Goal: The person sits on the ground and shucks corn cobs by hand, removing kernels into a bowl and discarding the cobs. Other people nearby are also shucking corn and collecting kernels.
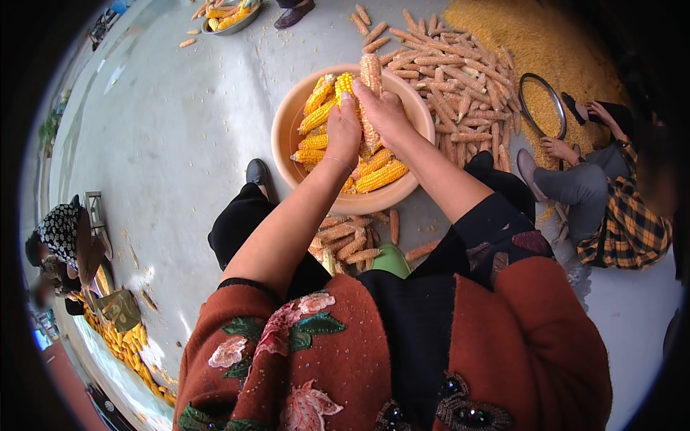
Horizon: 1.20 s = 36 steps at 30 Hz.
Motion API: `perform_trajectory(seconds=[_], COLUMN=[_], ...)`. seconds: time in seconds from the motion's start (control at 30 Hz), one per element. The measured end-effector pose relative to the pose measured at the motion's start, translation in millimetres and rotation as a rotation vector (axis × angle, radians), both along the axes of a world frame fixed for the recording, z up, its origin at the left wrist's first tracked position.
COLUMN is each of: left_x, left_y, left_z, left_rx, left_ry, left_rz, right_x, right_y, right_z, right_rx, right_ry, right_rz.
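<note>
In front of me is a peach-coloured plastic basin [281,134] holding several yellow ears of corn [381,176]. My left hand [344,132] grips a yellow ear of corn [344,82], its kernelled tip pointing away from me. A bare corn cob [370,70] is in my right hand [385,116], pressed close alongside that ear. Both thumbs lie near the ear's kernels. The hands are above the basin, and my fingers hide the lower part of the ear.
Beyond the basin lies a heap of bare cobs [458,81], with loose kernels [501,27] spread behind it. More cobs [350,242] and a green plastic object [392,261] lie between my legs. At right, a seated person [577,178] touches a round metal-rimmed object [560,110]. Other people [62,231] are at left.
</note>
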State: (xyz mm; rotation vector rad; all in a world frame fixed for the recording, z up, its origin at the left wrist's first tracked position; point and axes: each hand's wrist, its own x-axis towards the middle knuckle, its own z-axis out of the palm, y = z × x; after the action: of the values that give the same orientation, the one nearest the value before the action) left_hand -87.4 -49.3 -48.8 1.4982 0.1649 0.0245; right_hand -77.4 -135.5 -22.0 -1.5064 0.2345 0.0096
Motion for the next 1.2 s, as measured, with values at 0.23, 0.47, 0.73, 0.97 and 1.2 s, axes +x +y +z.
perform_trajectory(seconds=[0.23,0.47,0.73,0.97,1.2], left_x=[10,13,6,1,21], left_y=[12,25,26,13,42], left_z=[-10,36,53,37,47], left_rx=[0.151,-0.554,-0.544,-0.397,-0.764], left_ry=[-0.174,0.027,0.084,-0.089,0.236], left_rz=[-0.018,-0.121,0.150,0.056,0.243], right_x=[-16,-18,-35,-9,-22], right_y=[7,3,19,0,-9], right_z=[24,8,6,-28,15], right_rx=[0.439,0.454,0.484,0.523,0.418], right_ry=[0.087,0.163,0.138,0.312,0.269], right_rz=[0.034,0.154,0.141,0.076,0.363])
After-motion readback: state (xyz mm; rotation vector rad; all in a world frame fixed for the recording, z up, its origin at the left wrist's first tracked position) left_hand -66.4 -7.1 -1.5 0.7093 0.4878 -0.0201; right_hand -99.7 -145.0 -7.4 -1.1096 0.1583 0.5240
